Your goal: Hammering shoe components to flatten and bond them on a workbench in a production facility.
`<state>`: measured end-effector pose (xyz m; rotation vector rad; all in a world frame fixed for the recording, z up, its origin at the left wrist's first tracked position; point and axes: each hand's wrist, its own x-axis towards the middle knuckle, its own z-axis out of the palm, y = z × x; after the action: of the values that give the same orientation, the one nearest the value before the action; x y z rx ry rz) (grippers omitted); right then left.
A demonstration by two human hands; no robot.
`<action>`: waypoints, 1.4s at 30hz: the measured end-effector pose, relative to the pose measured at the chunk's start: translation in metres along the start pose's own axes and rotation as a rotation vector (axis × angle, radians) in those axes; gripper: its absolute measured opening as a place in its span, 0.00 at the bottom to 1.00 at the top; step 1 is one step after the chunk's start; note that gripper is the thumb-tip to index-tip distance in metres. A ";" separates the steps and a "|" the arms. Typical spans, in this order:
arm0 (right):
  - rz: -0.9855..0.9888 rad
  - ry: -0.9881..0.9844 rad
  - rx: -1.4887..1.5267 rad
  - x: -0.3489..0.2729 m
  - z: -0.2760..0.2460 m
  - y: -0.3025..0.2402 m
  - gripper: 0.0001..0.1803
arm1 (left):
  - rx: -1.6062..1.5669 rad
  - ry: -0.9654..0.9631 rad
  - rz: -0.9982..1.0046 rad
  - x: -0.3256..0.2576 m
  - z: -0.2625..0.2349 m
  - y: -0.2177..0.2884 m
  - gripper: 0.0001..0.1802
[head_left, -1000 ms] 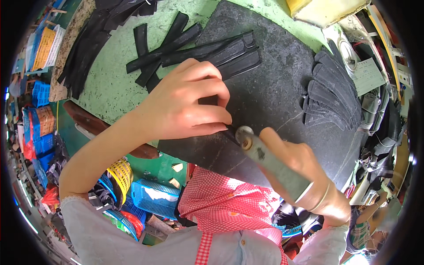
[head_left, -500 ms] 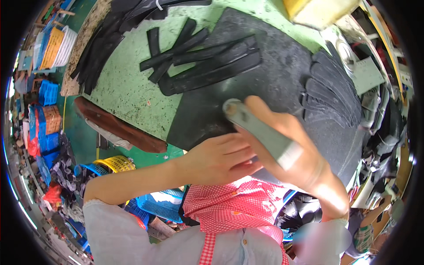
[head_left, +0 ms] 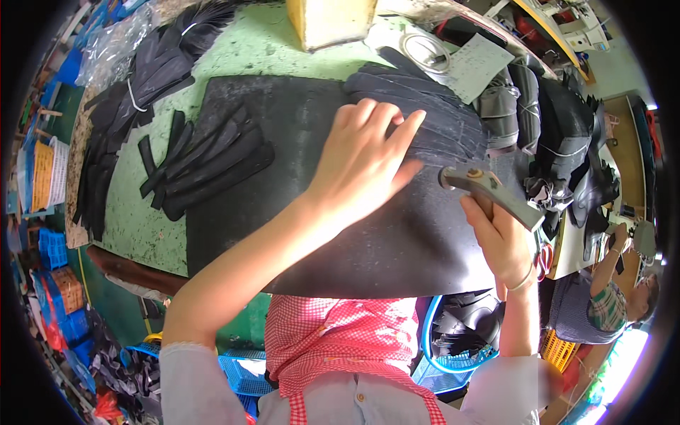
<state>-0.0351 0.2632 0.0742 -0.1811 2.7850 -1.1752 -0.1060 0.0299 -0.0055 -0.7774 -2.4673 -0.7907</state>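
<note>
My right hand (head_left: pixel 501 237) grips a hammer (head_left: pixel 499 195) over the right part of the black mat, its metal head uppermost and most of its handle hidden by the fingers. My left hand (head_left: pixel 365 152) reaches across the mat to a fanned row of flat black pieces (head_left: pixel 453 117). Its thumb and forefinger are spread apart, and nothing shows between them. Whether the fingertips touch the pieces I cannot tell. Beneath both hands lies the large black mat (head_left: pixel 304 241). On its left side rests a loose pile of black strips (head_left: pixel 219 156).
Tied bundles of black pieces (head_left: pixel 152 67) lie along the green table's (head_left: pixel 152 234) far left. A yellow block (head_left: pixel 333 21) stands at the back, with a white roll (head_left: pixel 425 53) beside it. Rolled black bundles (head_left: pixel 499 113) sit to the right. Blue baskets (head_left: pixel 244 372) are below the near edge.
My left hand has left the near edge, where it was beside the right, and stretched out to the fanned pieces. My right hand has moved right with the hammer. The view has shifted.
</note>
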 end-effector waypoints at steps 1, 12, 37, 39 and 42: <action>0.000 0.003 0.006 -0.008 -0.003 0.005 0.20 | 0.001 -0.064 -0.006 0.011 0.011 -0.004 0.22; -0.054 -0.281 -0.010 -0.043 -0.017 0.017 0.09 | -0.049 -0.376 0.021 -0.082 -0.077 0.009 0.28; -0.222 -0.539 -0.145 -0.062 0.018 -0.008 0.08 | -0.231 -0.223 0.333 -0.090 -0.043 0.016 0.10; -0.119 -0.562 -0.214 -0.062 0.012 -0.017 0.12 | -0.231 -0.227 0.369 -0.088 -0.043 0.013 0.10; -0.258 -0.523 -0.092 -0.062 0.024 -0.008 0.11 | -0.246 -0.244 0.409 -0.087 -0.040 0.012 0.10</action>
<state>0.0306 0.2505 0.0667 -0.7569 2.3931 -0.8785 -0.0238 -0.0201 -0.0184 -1.4886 -2.3120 -0.8911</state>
